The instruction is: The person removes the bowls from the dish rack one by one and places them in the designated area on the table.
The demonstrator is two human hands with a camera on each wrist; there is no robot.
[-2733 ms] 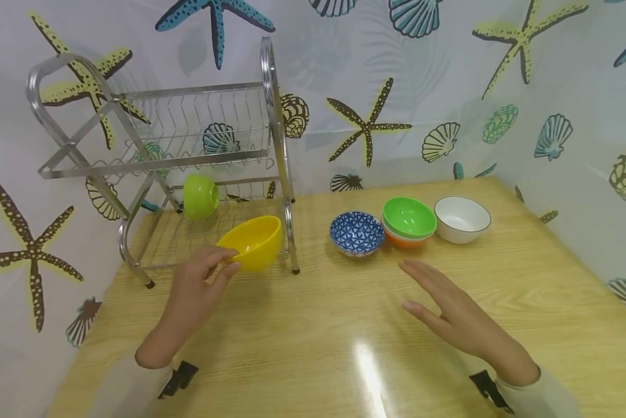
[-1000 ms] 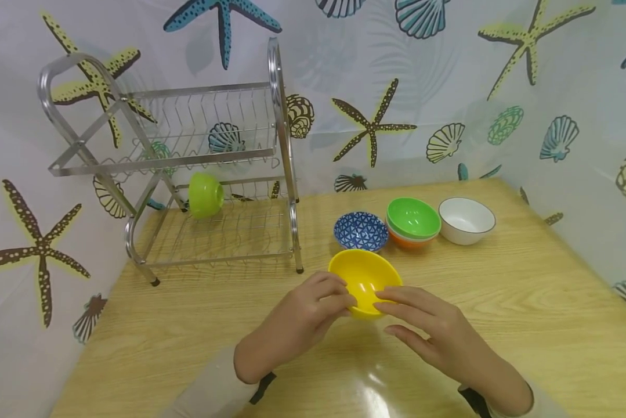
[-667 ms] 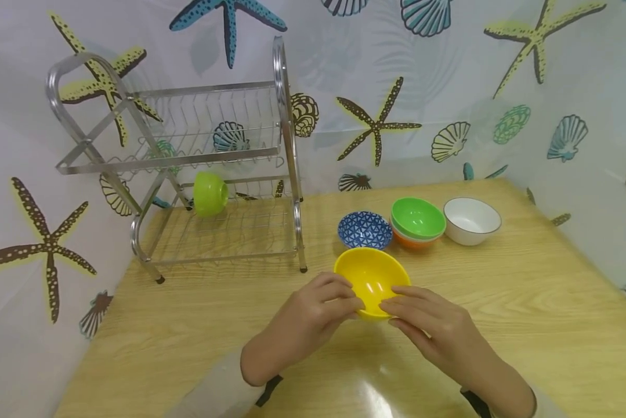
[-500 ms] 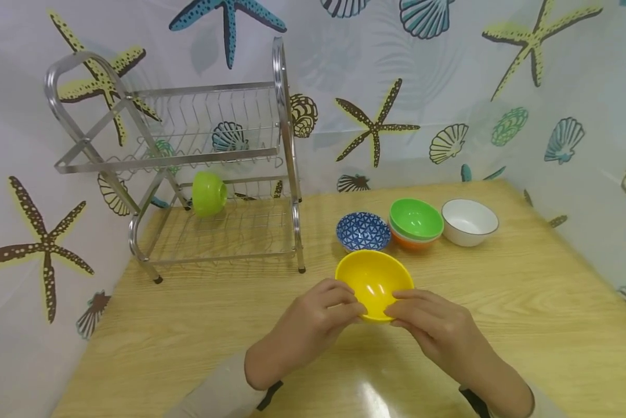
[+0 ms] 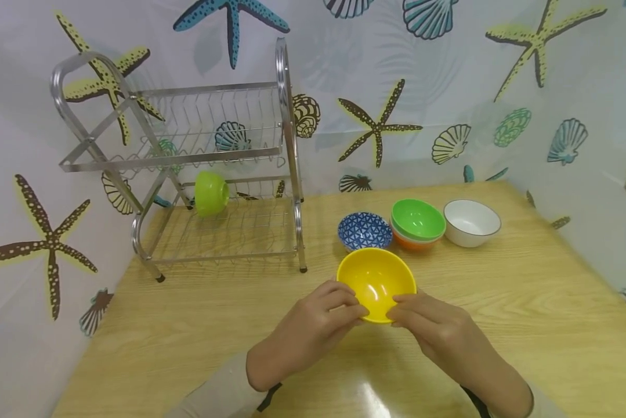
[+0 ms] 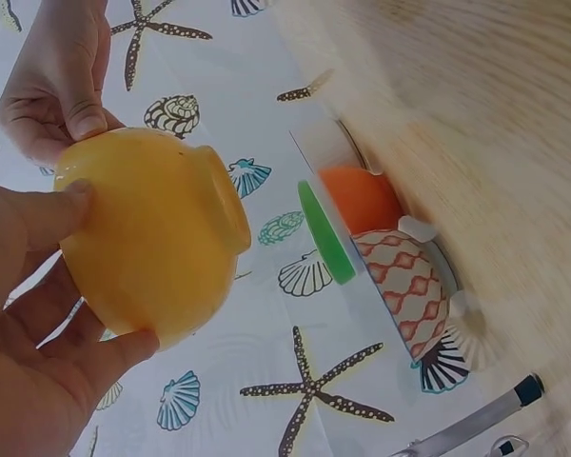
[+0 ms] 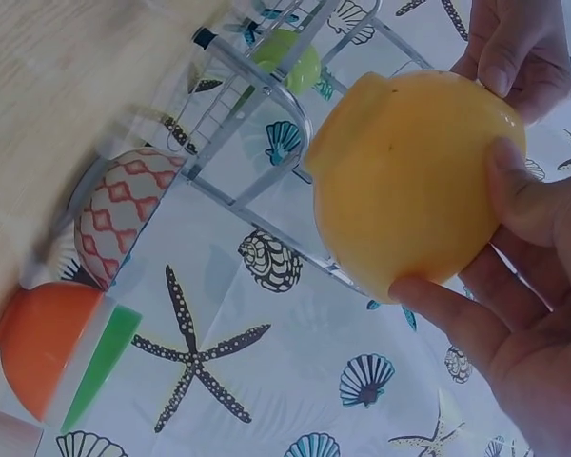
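A yellow bowl (image 5: 376, 283) is held above the table, its inside tilted toward the head camera. My left hand (image 5: 313, 328) grips its near left rim, fingers inside and thumb against the outer wall. On the near right rim my right hand (image 5: 443, 334) pinches the same bowl, thumb underneath. Both wrist views show the bowl's outside and foot ring, with the left wrist view placing the bowl (image 6: 152, 233) between the two hands. Just behind it on the table sits a blue patterned bowl (image 5: 364, 229), whose outside has a red pattern in the wrist views.
A two-tier metal dish rack (image 5: 213, 255) stands at the left, with a lime green bowl (image 5: 210, 193) on its side in the lower tier. Right of the blue bowl are a stack topped by a green bowl (image 5: 418, 219) and a white bowl (image 5: 471, 222). A patterned cloth hangs behind.
The yellow bowl has come from the rack's front to the middle, carried by my left hand. My right hand has moved in and taken its right rim. Lately both hands barely move.
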